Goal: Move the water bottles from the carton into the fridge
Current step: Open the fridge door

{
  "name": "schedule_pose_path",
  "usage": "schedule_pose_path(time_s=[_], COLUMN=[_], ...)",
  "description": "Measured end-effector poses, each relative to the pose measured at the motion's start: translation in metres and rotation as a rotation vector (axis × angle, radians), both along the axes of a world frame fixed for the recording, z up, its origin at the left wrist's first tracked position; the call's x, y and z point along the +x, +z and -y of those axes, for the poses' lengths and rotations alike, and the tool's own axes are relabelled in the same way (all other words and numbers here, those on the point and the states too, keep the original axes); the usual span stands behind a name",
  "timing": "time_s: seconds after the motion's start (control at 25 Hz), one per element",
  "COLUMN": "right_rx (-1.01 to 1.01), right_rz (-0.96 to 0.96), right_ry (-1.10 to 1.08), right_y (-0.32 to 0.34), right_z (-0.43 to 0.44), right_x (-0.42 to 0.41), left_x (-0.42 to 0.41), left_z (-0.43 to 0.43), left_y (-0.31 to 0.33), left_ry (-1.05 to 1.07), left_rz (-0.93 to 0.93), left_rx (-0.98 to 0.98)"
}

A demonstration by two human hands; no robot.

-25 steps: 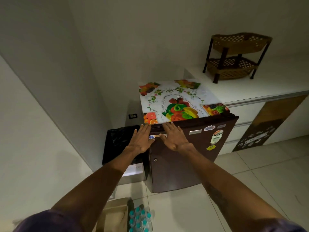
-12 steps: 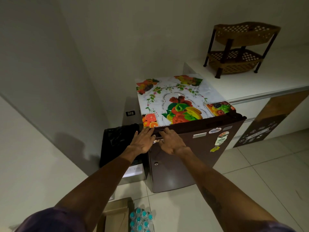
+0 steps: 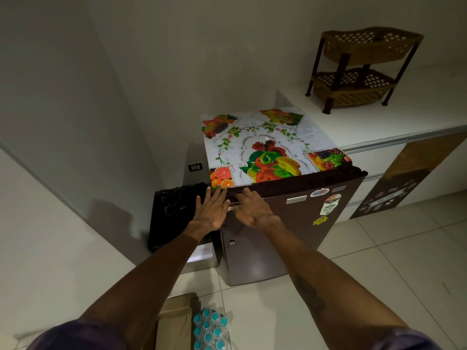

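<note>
- Small brown fridge [image 3: 290, 236] stands left of long white counter [image 3: 404, 117].
- Fruit-print plastic cloth [image 3: 265, 147] lies on the fridge.
- Black-lined bin [image 3: 177, 210] sits just left of it.
- Brown two-tier lattice rack [image 3: 358, 69] stands on the counter.
- Cardboard carton [image 3: 174, 322] lies before the fridge, blue-capped water bottles [image 3: 208, 329] at its right.

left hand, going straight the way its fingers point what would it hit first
Probably the fridge at its top front edge, by the fruit-print cover; the left hand looks almost on it, though depth is unclear.

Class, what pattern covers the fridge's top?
Fruit-and-vine print on the white cover; head view.
</note>
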State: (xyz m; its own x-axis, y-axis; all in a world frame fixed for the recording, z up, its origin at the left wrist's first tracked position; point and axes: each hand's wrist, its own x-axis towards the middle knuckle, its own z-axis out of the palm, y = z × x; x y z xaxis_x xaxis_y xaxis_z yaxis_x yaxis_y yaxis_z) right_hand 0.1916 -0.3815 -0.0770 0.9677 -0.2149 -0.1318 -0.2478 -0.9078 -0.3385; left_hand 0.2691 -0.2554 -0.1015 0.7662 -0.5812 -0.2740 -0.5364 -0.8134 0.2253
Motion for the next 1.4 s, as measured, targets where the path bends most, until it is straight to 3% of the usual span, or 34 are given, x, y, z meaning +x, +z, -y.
schedule_pose_path(time_s=[0.2,0.32,0.48,0.56,0.68,0.88,1.12,1.4], right_rx=[0.016,0.02,0.037,0.05,-0.001,-0.078,-0.024,-0.205], right_rz=[-0.033,-0.038,0.022,0.08,0.136,0.187,0.137,-0.024], right_ry=[0.001,0.008,-0.025,-0.085,-0.184,-0.261,-0.382,-0.472], right_y=[0.003,0.003,0.003,0.004,0.008,0.013,0.004,-0.003], right_z=[0.0,0.0,-0.001,-0.003,-0.003,0.019,0.055,0.085], right_x=[0.0,-0.009,-0.044,-0.065,-0.094,-0.142,-0.202,-0.248], left_x=[-0.004,-0.013,-0.031,-0.044,-0.07,-0.139,-0.211,-0.269], left_z=[-0.001,-0.004,-0.011,-0.011,-0.009,0.016,0.033,0.065], left_y=[0.01,0.013,0.015,0.016,0.016,0.01,-0.009,-0.012], left_ry=[0.009,-0.036,0.071,0.079,0.016,-0.097,-0.219,-0.504], left_rz=[-0.091,0.007,0.062,0.002,-0.064,-0.198,-0.087,-0.082], left_rx=[-0.021,-0.005,-0.292,-0.291,-0.232,-0.299,-0.35,-0.312])
